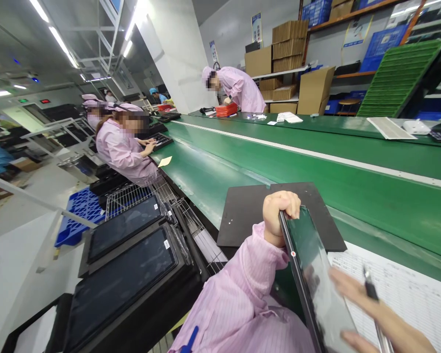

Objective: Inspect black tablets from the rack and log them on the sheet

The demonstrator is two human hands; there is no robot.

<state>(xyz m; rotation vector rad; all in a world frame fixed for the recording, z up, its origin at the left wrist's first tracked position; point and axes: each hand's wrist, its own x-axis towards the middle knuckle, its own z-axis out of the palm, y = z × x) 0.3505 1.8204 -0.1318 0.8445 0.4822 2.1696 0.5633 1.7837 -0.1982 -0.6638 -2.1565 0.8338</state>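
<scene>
My left hand is closed around the top edge of a tablet, which stands tilted with its glossy screen facing right. A small round white sticker with a red mark is on its dark side edge. My right hand, smeared by motion, holds a pen between its fingers. Its fingertips are at the screen; whether they touch it I cannot tell. Behind the tablet lies a flat black board on the green belt. A printed sheet with a table lies under my right hand.
To my left, black trays hold tablets on a wire rack. The green conveyor runs away from me. A person in pink works along its left side, another bends over red trays across it.
</scene>
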